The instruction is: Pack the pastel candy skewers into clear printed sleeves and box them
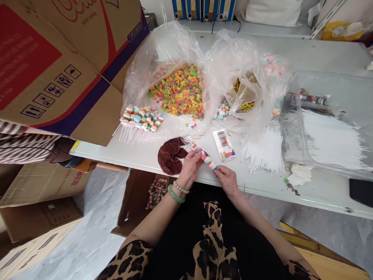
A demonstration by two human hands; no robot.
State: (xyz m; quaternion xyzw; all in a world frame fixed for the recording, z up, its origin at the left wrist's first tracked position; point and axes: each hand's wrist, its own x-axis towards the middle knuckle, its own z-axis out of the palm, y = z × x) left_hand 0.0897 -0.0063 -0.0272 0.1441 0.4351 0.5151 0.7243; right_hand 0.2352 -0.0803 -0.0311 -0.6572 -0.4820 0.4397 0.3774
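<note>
A candy skewer point(208, 160) of pastel and coloured pieces is held slantwise between my hands, just over the table's front edge. Around its upper part my left hand point(190, 166) is closed, with a clear printed wrapper point(189, 142) showing beyond the fingers. My right hand point(228, 179) pinches the lower end, by a light blue candy. Left of my hands lies a bunched brown velvety cloth point(171, 157). To their right is a flat stack of clear printed wrappers point(223, 145). A row of candy skewers on white sticks point(142, 118) rests farther left.
A plastic bag of ring candies point(182, 93) lies open behind my hands, beside another bag point(236, 58) with pastel candies and gold ties. White sticks point(264, 149) and a clear tub point(309, 155) are rightward. A large carton point(87, 50) stands left; an open box point(131, 198) sits below.
</note>
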